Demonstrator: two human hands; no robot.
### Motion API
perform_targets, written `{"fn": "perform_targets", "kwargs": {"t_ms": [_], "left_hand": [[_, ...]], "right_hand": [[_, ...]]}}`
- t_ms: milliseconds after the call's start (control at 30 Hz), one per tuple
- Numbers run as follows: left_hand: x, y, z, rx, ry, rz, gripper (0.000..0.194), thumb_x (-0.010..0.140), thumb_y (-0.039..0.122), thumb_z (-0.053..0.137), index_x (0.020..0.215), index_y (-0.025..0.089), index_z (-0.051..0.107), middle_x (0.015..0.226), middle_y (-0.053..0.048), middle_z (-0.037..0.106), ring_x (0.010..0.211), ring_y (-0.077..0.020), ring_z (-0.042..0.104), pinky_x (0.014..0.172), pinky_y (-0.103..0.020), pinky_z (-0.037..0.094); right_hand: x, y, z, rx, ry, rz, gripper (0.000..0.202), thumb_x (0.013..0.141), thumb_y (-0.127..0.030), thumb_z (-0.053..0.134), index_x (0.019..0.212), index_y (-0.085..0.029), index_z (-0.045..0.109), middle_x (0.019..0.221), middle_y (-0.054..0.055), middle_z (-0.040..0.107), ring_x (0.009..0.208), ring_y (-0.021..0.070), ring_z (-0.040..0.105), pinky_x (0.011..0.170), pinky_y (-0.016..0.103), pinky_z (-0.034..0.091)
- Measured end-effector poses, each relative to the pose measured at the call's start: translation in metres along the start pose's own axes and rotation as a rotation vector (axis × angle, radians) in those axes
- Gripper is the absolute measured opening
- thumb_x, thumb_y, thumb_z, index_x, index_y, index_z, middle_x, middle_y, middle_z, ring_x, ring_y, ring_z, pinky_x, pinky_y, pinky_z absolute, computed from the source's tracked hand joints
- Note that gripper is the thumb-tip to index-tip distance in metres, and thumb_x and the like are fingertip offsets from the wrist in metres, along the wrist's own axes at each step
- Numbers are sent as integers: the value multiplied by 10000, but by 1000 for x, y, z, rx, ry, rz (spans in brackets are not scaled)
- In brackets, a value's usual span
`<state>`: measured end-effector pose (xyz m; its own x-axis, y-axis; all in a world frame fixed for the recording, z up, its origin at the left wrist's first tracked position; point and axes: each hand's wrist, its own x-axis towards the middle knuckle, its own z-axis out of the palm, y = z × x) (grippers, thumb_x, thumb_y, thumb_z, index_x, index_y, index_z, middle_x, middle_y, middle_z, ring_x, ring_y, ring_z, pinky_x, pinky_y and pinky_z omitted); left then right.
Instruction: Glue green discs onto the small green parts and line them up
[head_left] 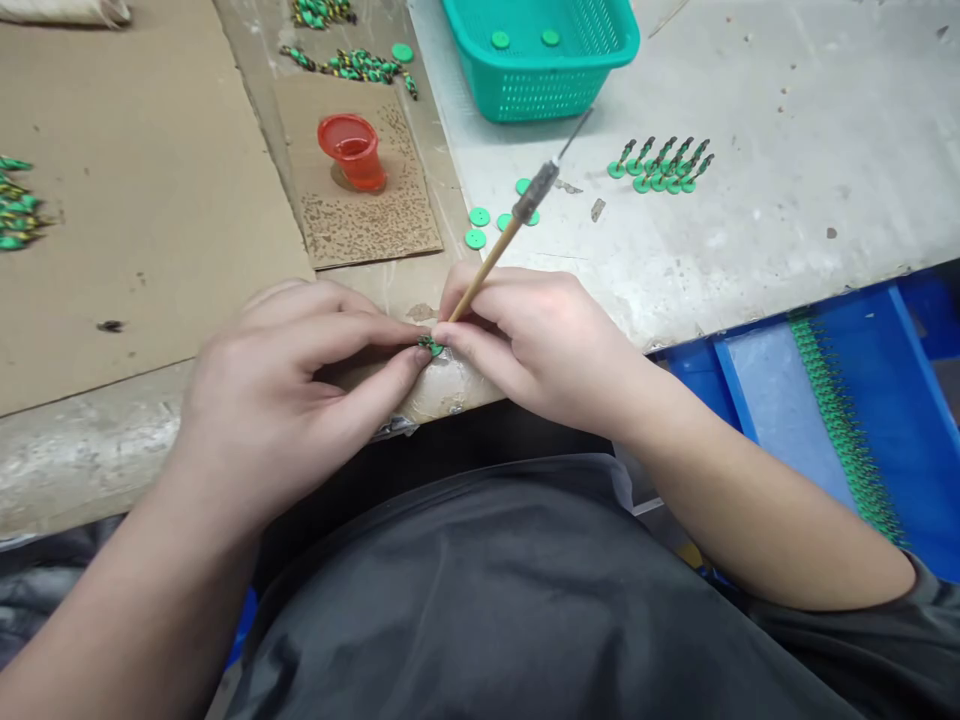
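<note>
Near the table's front edge, my left hand point(300, 375) pinches a small green and dark piece point(430, 345) between thumb and forefinger. My right hand point(536, 345) meets it there, its thumb and finger at the piece's right side. That same hand grips a wooden-handled tool point(491, 255) with a thin metal needle pointing up and right. Beyond the hands lie several loose green discs point(479, 216). A red cup point(356, 150) stands on a speckled cardboard piece point(371, 225).
A teal basket point(544, 85) holding green discs is at the back. Several twisted pieces on green discs point(664, 170) stand to its right. More green and dark pieces point(19, 205) lie far left. Blue trays point(885, 400) sit below the table's right edge.
</note>
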<state>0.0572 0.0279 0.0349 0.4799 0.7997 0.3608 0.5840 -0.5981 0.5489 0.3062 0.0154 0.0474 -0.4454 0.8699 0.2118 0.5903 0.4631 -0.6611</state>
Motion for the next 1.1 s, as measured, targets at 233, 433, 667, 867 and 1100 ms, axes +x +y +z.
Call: {"fn": "perform_targets", "kwargs": {"t_ms": [233,433,667,867,1100], "left_hand": [[0,-4,-1,11,-6,-2,86,1106,366,768,1082,357,849,1014,17,815,973,-215,779,942,-389,593],[0,-3,-1,17,-15,24,87,1118,348,763,1079,315,833,1030,7,812,998,-198,768,942,-376,581],[1,-1,-2,25,-36,8,171,1137,396,725,1068,290,839,1021,7,799,967,-194,744,913,-362,545],[2,-6,-1,-2,-37,34,151,1133,367,720,1118,294,851,1027,14,806,960,-177,757,913,-336,553],[1,-6,-2,-20,-39,29,164,1113,398,746,1079,274,848,1005,0,803,941,-185,745,898,-345,539]], "right_hand": [[3,1,1,-3,3,-14,269,1215,-378,582,1090,-280,799,1111,49,863,1052,259,814,973,393,618],[4,-1,3,-44,-11,-21,225,1213,-365,593,1181,-285,800,1114,42,861,1050,259,802,980,384,618],[7,1,9,-21,13,-99,231,1226,-295,570,1174,-232,786,1088,37,828,1017,238,779,971,344,605],[4,1,7,-5,10,-53,272,1235,-307,577,1074,-200,769,1065,58,817,1024,231,774,955,332,591],[-17,0,11,5,190,26,340,1222,-312,622,904,-211,687,979,50,784,914,208,753,879,330,577]]}}
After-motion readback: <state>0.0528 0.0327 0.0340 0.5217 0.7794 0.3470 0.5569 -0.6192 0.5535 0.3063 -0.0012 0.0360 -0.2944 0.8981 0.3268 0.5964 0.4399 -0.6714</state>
